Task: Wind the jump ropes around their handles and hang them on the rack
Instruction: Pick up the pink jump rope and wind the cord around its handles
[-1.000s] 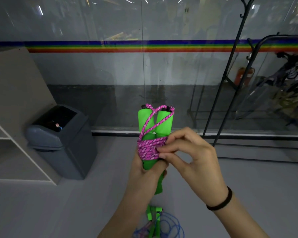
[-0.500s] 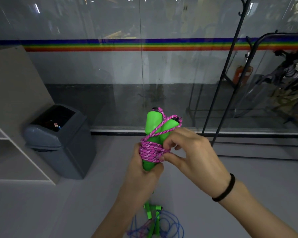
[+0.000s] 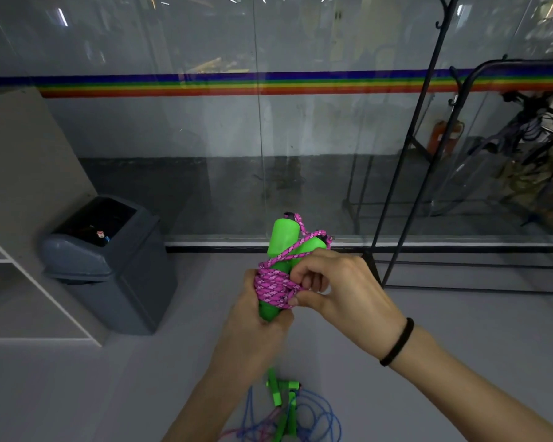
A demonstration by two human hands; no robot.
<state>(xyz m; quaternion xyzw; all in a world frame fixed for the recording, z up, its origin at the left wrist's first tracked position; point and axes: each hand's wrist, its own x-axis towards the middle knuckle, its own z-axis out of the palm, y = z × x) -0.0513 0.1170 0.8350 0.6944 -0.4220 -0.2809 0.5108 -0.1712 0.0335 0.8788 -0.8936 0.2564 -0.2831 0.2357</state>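
— Rack first: black metal garment rack [image 3: 406, 173] stands right of the grey plastic swing-lid bin [image 3: 109, 269], against the glass wall.
— And the hands?
— Left hand [image 3: 256, 327] is clenched round the lower ends of the two bright green foam handles [image 3: 284, 247], well right of that bin. Right hand [image 3: 339, 291] pinches the pink braided rope [image 3: 273, 283] coiled around them.
— Anything else?
— More green-handled ropes with blue cord [image 3: 288, 409] lie loose on the floor, below the hands.
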